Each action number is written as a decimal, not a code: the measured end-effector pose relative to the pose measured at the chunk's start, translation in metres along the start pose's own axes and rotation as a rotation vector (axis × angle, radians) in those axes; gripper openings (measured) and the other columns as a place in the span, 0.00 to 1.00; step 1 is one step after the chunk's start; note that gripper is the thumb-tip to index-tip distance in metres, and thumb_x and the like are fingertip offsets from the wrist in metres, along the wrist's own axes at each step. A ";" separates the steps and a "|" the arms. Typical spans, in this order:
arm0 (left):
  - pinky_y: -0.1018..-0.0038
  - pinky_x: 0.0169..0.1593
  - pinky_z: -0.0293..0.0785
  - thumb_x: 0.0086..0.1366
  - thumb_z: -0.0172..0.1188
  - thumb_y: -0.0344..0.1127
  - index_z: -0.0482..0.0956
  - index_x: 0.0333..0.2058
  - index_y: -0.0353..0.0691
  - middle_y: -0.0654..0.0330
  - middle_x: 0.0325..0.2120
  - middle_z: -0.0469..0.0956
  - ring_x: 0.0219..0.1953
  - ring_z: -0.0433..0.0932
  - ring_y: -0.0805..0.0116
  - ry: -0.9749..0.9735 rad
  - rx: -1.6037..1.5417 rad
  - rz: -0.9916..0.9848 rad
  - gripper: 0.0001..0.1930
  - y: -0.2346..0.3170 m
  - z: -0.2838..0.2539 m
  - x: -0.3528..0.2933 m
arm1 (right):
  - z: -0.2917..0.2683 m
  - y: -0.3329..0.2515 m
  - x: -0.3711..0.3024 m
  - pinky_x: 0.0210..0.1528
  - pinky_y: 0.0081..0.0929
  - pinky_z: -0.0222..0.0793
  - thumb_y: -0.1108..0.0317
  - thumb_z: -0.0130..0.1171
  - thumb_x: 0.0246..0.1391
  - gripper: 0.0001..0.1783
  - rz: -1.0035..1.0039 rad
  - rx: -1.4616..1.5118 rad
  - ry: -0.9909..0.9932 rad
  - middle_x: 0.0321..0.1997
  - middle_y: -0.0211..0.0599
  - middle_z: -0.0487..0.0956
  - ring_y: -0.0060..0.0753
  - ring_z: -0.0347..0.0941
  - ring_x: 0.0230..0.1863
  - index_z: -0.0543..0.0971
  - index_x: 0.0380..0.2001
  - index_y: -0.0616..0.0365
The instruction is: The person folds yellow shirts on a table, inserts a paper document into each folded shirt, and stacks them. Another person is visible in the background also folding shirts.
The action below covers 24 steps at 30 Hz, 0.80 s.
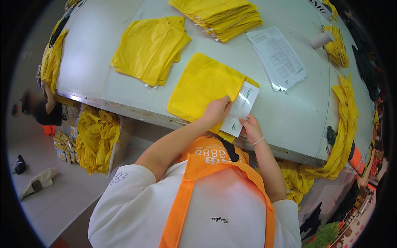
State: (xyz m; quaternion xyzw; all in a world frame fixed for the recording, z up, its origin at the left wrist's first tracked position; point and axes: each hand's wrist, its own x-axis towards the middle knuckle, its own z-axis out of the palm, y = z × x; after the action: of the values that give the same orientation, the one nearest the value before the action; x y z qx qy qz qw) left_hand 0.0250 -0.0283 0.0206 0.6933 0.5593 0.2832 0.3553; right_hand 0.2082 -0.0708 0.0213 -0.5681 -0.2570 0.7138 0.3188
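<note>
A flat yellow fabric pouch (202, 84) lies near the table's front edge, its open side facing right. Partly inside that opening is a white printed card (242, 105), its right part sticking out. The fingers of my left hand (218, 110) are closed on the pouch's upper layer at the opening. My right hand (251, 128), with a bracelet at the wrist, pinches the card's near right edge between thumb and fingers. How far the card reaches under the yellow fabric is hidden.
Behind lie a spread stack of yellow pouches (149, 49) and a taller yellow pile (219, 18). To the right are printed sheets (281, 58) and a white roll (322, 40). Yellow fabric fills a bin (97, 138) below left. A co-worker (45, 107) is at far left.
</note>
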 end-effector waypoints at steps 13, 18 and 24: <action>0.67 0.28 0.70 0.60 0.54 0.31 0.72 0.33 0.35 0.51 0.21 0.75 0.23 0.75 0.56 -0.056 -0.171 -0.112 0.06 -0.028 0.002 0.000 | 0.016 -0.006 0.030 0.56 0.33 0.62 0.75 0.48 0.55 0.14 -0.210 -0.235 -0.213 0.50 0.45 0.72 0.39 0.68 0.51 0.74 0.44 0.61; 0.59 0.52 0.65 0.57 0.52 0.28 0.65 0.53 0.43 0.51 0.51 0.69 0.52 0.69 0.55 0.108 0.255 0.295 0.23 -0.009 -0.012 0.006 | 0.031 -0.034 0.035 0.46 0.37 0.70 0.77 0.47 0.49 0.14 -0.658 -1.425 -0.108 0.45 0.47 0.71 0.47 0.70 0.44 0.75 0.40 0.61; 0.48 0.61 0.49 0.57 0.50 0.29 0.55 0.62 0.49 0.62 0.63 0.54 0.65 0.51 0.56 -0.303 0.475 0.369 0.32 -0.030 -0.007 0.012 | 0.013 -0.070 0.027 0.38 0.37 0.72 0.74 0.52 0.46 0.07 -0.540 -1.787 -0.175 0.39 0.38 0.73 0.41 0.73 0.39 0.76 0.31 0.57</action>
State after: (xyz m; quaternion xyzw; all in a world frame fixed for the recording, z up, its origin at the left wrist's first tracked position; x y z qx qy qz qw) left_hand 0.0048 -0.0122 0.0004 0.8805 0.4157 0.0983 0.2056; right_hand 0.2028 -0.0041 0.0577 -0.4678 -0.8564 0.1937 -0.1015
